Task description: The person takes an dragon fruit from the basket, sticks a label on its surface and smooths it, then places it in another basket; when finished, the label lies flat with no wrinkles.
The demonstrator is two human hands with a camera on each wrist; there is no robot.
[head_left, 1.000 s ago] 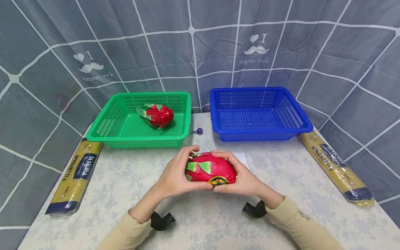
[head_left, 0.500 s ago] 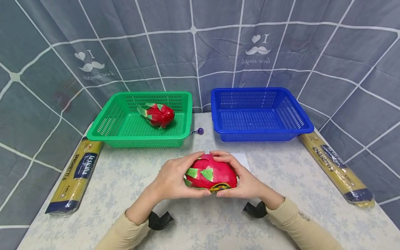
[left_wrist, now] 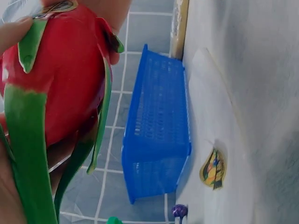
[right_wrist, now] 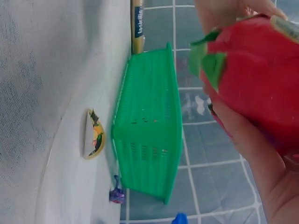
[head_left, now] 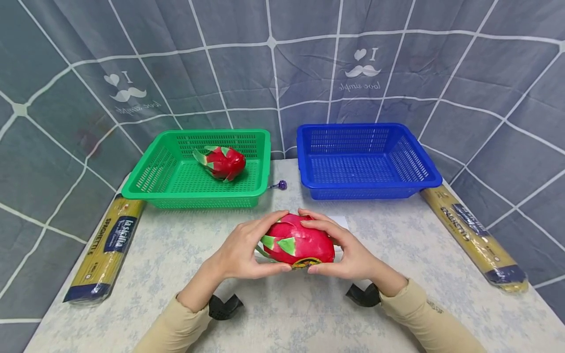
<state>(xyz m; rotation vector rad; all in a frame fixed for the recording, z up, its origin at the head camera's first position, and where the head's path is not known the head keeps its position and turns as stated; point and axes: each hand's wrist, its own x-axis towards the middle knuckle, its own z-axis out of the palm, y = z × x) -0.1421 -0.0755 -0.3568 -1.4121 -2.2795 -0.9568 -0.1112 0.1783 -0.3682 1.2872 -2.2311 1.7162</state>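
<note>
Between both hands is a red dragon fruit (head_left: 302, 240) with green scales and a round sticker on its near side, held above the table. The left hand (head_left: 244, 250) grips its leafy left end, thumb in front and fingers over the back. On the right end, the right hand (head_left: 348, 250) holds it the same way. Long green leaf tips (left_wrist: 28, 154) hang toward the left wrist camera. Below the fruit, a white paper (left_wrist: 212, 98) lies on the table with a fruit-printed sticker (left_wrist: 213, 170) on it; the hands mostly hide it in the head view.
A green basket (head_left: 194, 195) at back left contains another dragon fruit (head_left: 224, 163). At back right stands a blue basket (head_left: 375, 187). Between them lies a purple-wrapped lollipop (head_left: 281, 185). Spaghetti packs flank the table at left (head_left: 106, 250) and right (head_left: 476, 240).
The dragon fruit has rolled slightly toward the person, so its sticker has turned lower and shows less. Both hands have shifted their grip a little around it.
</note>
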